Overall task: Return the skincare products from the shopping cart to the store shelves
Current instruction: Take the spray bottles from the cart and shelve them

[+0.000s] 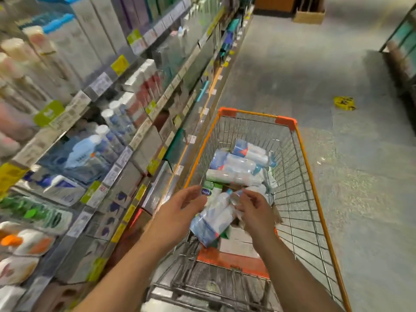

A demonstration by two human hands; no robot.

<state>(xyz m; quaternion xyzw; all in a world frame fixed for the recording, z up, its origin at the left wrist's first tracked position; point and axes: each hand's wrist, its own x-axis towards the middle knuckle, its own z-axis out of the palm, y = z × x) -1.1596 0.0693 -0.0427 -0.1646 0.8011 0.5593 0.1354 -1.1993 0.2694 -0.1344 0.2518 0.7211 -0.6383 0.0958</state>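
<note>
An orange-rimmed wire shopping cart [302, 158] stands beside the store shelves [126, 136] on the left. Inside it lie several wrapped packs of white and blue skincare bottles [238, 164]. One twin pack of bottles [215, 218] is lifted over the near end of the cart. My right hand [256, 210] pinches its cap end. My left hand [180, 209] hovers at the pack's left side with fingers spread, and I cannot tell whether it touches the pack. A green and white product [212, 189] shows just behind my left hand.
The shelves hold boxed creams, blue bottles [117, 122] and price tags. A yellow sticker [344, 102] lies on the grey floor to the right. A cardboard box [309, 15] stands at the aisle's far end, and another rack [400, 41] lines the right edge.
</note>
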